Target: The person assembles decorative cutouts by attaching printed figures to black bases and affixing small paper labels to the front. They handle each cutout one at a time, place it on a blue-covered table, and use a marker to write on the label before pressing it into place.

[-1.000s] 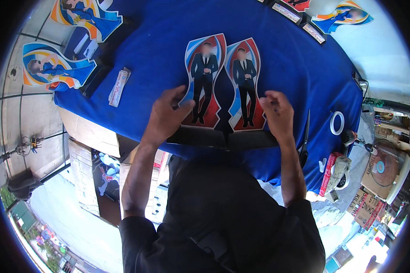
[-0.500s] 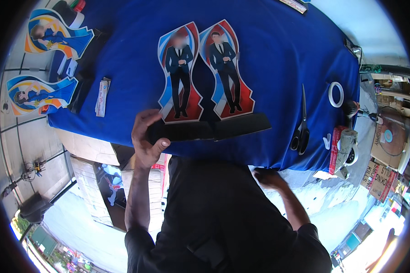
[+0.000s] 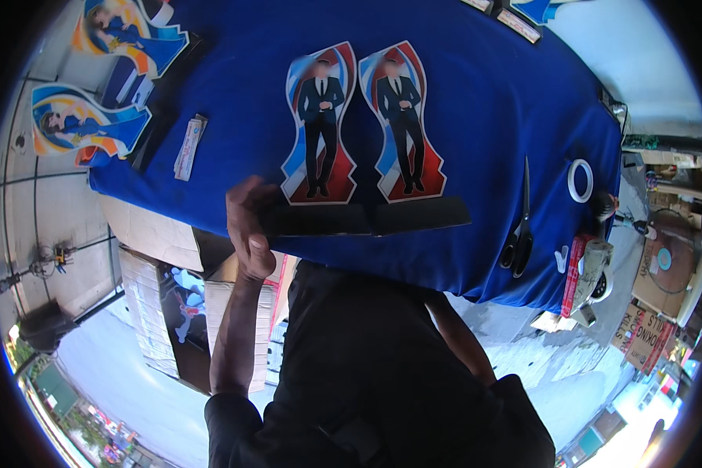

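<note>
Two cutout standees of a suited figure (image 3: pixel 320 129) (image 3: pixel 402 129) rest side by side on the blue cloth. Each has a red, white and blue backing and a black base. The left base (image 3: pixel 320 221) and the right base (image 3: pixel 421 214) meet end to end, close to the table's front edge. At the outer end of the left base is my left hand (image 3: pixel 248 226), fingers bent beside it and thumb apart; whether it presses on the base is hard to tell. My right forearm runs up to the table edge, and the hand itself is hidden.
Scissors (image 3: pixel 520 226), a white tape ring (image 3: pixel 579 181) and a tape dispenser (image 3: pixel 593 269) lie on the right. Two blue-gowned cutout standees (image 3: pixel 90 125) (image 3: pixel 129 35) lie at the left, near a small narrow packet (image 3: pixel 189 148). Cardboard boxes (image 3: pixel 156 234) stand below the table's left front.
My right hand has gone out of sight at the table edge. My left hand stays by the left base, its thumb drawn back. The view has shifted slightly.
</note>
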